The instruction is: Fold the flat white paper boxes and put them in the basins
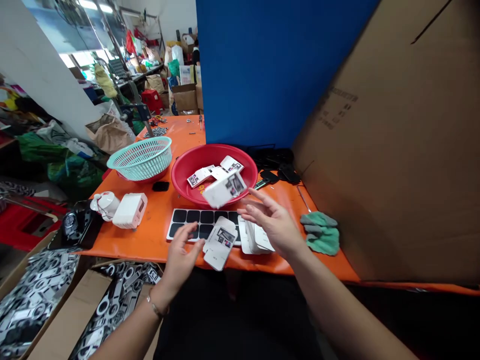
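Note:
A small white packet (225, 189) with a printed picture is in the air, blurred, just above the near rim of a red bowl (191, 165) that holds several like packets. My right hand (273, 222) is open with fingers spread, just right of the flying packet and not touching it. My left hand (182, 252) is open, fingers reaching over a white sheet of black square pads (187, 220). Another white packet (220, 242) lies beside its fingertips. A short stack of white cards (253, 237) sits under my right hand.
A teal mesh basket (141, 157) stands left of the bowl on the orange table (150, 235). White devices (129, 210) sit at the left, a green glove (322, 232) at the right. A blue panel and big cardboard sheet wall off the right. Boxes of metal parts lie below.

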`<action>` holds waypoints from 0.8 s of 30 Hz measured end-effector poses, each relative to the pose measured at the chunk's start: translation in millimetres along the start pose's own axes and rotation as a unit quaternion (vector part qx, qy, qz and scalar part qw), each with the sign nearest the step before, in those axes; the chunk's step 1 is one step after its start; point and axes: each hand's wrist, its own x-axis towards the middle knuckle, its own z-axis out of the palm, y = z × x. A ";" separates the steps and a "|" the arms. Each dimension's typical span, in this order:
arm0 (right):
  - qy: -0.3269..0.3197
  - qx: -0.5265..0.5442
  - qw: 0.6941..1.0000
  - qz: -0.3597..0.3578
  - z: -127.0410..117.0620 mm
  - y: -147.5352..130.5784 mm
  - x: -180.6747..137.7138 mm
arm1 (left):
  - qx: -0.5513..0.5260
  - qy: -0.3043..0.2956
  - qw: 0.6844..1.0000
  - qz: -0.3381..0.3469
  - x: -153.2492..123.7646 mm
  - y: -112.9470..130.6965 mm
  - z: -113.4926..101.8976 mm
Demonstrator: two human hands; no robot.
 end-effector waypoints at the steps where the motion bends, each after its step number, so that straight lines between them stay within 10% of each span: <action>1: -0.013 -0.071 0.997 -0.011 3.9 5.7 6.8 | 0.052 -0.029 0.997 0.040 -0.4 -9.8 6.4; 5: -0.062 -0.309 0.949 0.018 30.8 46.6 6.7 | 0.216 -0.152 0.956 0.125 -14.7 -43.8 35.0; 13: -0.035 -0.466 0.882 0.060 59.3 68.8 -1.2 | 0.288 -0.155 0.928 0.180 -24.5 -61.4 44.3; 24: -0.079 -0.356 0.929 0.071 48.5 57.1 12.8 | 0.311 -0.153 0.918 0.195 -28.1 -61.0 43.3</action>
